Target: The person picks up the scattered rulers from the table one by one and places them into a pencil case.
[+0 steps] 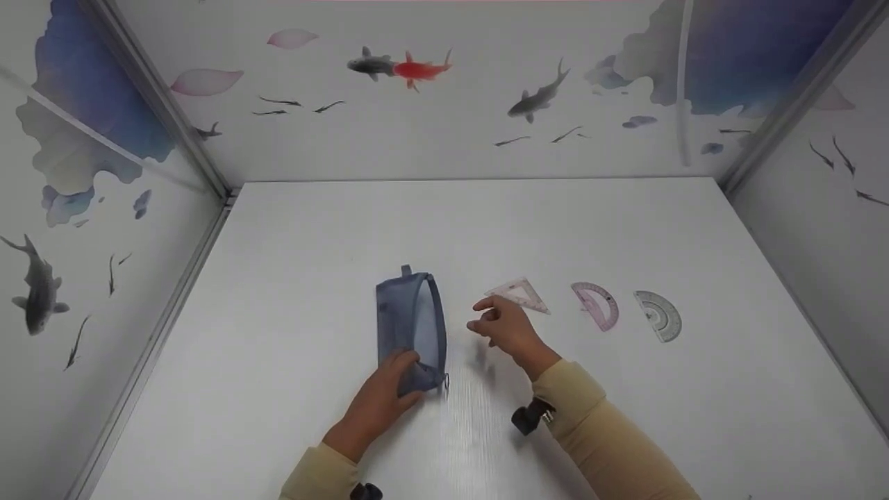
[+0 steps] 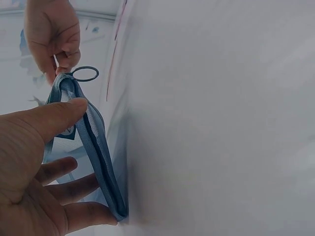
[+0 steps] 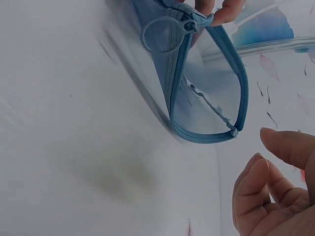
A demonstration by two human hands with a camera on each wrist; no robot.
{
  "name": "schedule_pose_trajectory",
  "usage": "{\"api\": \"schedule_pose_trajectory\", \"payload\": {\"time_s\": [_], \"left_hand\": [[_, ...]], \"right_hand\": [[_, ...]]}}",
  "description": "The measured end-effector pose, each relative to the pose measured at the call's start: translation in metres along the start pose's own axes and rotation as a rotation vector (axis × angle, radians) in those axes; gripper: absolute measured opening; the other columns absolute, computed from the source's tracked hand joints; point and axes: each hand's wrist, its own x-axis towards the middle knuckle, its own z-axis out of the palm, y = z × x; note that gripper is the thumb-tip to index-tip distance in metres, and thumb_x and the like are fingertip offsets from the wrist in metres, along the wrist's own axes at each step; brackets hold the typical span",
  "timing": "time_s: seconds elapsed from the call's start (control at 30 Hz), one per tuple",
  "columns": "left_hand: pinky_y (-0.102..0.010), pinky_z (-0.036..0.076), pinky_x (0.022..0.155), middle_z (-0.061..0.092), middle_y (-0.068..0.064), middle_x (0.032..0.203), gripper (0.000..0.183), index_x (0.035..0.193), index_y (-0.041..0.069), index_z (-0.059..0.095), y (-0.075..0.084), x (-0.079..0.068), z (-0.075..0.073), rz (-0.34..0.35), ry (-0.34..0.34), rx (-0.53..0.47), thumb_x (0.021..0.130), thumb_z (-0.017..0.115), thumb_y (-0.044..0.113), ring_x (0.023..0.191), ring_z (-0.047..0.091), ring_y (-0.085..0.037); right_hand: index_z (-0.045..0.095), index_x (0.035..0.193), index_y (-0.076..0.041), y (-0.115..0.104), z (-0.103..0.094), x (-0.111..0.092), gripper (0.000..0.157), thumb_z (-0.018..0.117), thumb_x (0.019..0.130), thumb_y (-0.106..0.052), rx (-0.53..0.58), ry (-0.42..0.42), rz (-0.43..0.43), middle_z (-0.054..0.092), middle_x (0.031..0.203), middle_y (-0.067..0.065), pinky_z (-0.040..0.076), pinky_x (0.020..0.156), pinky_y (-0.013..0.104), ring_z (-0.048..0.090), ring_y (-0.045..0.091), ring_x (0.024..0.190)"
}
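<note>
One hand, the left [image 1: 378,397], gripped a sheer blue zip pouch [image 1: 398,316], left of centre on the white tabletop [image 1: 278,278]; only the right wrist view showed a ragged seam [image 3: 212,105] inside its gaping mouth. Rightward, the right hand [image 1: 510,330] hovered, grip slack, near a pinkish clear triangular ruler [image 1: 535,297]. Farther right lay a pink plastic protractor [image 1: 611,305] and a clear plastic protractor [image 1: 668,316]. Open tabletop stretched beyond, meeting a white fish-painted wall [image 1: 472,139].

Bare tabletop [image 1: 458,236] leaves a passage between the blue pouch [image 1: 396,312] and the right hand [image 1: 510,330], toward which the pouch's mouth gapes. The left hand [image 1: 378,396] obstructs its near end; beyond the right hand lies a flat set square [image 1: 533,297]; the back wall [image 1: 458,139] bounds the far side.
</note>
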Motion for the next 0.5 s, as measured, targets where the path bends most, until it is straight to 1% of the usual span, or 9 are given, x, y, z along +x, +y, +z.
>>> {"api": "schedule_pose_trajectory", "payload": {"time_s": [0.27, 0.5], "left_hand": [[-0.050, 0.044, 0.102, 0.049, -0.020, 0.137, 0.056, 0.132, 0.005, 0.049, 0.000, -0.001, 0.000, -0.001, -0.004, -0.010, 0.083, 0.075, 0.012, 0.124, 0.051, -0.038], [-0.051, 0.044, 0.102, 0.046, -0.021, 0.140, 0.058, 0.134, 0.007, 0.048, 0.000, 0.000, 0.000, -0.029, -0.008, -0.031, 0.083, 0.076, 0.014, 0.126, 0.049, -0.040]], "right_hand": [[0.061, 0.111, 0.002, 0.000, -0.012, -0.003, 0.029, 0.071, 0.085, -0.004, -0.032, 0.024, -0.028, 0.057, 0.076, 0.004, 0.049, 0.055, 0.025, 0.053, 0.020, 0.065], [0.060, 0.112, 0.003, 0.004, -0.022, -0.006, 0.029, 0.070, 0.086, -0.004, -0.060, 0.026, -0.065, 0.056, 0.076, 0.003, 0.047, 0.054, 0.023, 0.048, 0.014, 0.061]]}}
